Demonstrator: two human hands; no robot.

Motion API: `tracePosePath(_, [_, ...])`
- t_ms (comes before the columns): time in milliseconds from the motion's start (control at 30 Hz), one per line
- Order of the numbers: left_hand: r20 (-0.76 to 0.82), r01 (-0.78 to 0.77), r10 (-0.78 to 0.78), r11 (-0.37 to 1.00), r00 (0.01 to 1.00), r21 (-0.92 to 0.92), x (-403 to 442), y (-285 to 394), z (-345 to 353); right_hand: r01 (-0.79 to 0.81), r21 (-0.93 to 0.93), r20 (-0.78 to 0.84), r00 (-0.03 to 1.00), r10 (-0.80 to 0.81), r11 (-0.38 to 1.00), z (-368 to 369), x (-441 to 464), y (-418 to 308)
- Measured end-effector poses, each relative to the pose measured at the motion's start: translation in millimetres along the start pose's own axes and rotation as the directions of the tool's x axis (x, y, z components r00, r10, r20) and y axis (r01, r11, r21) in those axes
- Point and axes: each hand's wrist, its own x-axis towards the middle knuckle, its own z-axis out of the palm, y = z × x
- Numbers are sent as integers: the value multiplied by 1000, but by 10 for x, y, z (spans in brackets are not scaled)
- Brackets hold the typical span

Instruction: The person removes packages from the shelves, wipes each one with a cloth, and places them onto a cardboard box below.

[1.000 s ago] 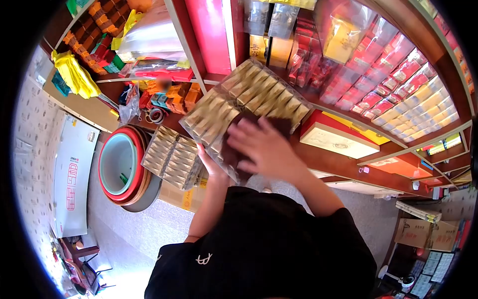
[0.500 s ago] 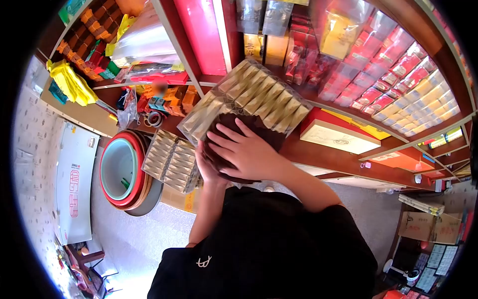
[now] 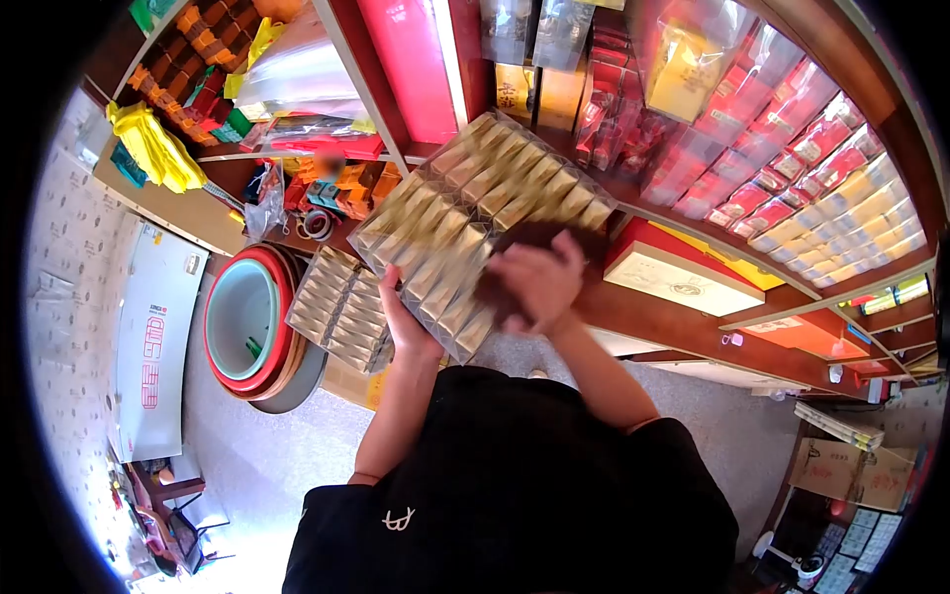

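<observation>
A large clear-wrapped pack of gold-coloured packets (image 3: 435, 228) is tilted in front of me. My left hand (image 3: 408, 322) grips its near left edge, thumb on top. My right hand (image 3: 542, 282), blurred by motion, is on a dark brown cloth-like thing (image 3: 554, 236) at the pack's right side; the material spreads under and around the fingers. A second, smaller pack of similar gold packets (image 3: 341, 307) lies to the left, on a cardboard box (image 3: 351, 381).
Nested round tubs (image 3: 287, 297) stand at the left by a white carton (image 3: 153, 337). Wooden shelves with red and yellow packets (image 3: 782, 148) run along the back and right. A cream-fronted box (image 3: 678, 282) lies right of the pack. Yellow cloth (image 3: 156, 147) hangs at the upper left.
My right hand and the brown thing have moved right across the pack, uncovering packets near my left hand. My left hand still holds the edge.
</observation>
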Motion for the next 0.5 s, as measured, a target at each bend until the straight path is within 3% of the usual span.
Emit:
tracePosePath(33, [-20,-59,59,998,998,18,-10,-7,12,69,58,-26,997,-67,996,64,-11,-270])
tracePosePath(67, [-20,-60,61,998,998,19,-16,8,8,78,105,92,992,-88,991,30,-2,-496])
tracePosePath(133, [15,-24,23,999,1000,46,-33,47,-15,84,157,-45,996,-78,984,63,87,-750])
tracePosePath(200, [-31,-37,39,997,999,64,-19,57,-68,105,201,-32,994,-100,974,27,119,-701])
tracePosePath(300, [84,-12,6,998,996,69,1,80,-105,176,192,-26,984,-175,965,-87,197,-590])
tracePosePath(400, [9,-16,15,997,1000,70,-93,67,8,215,110,24,975,-219,970,-80,86,-204])
tracePosePath(500, [7,24,-25,998,1000,64,-122,70,-8,116,80,-43,993,-113,990,-160,107,156])
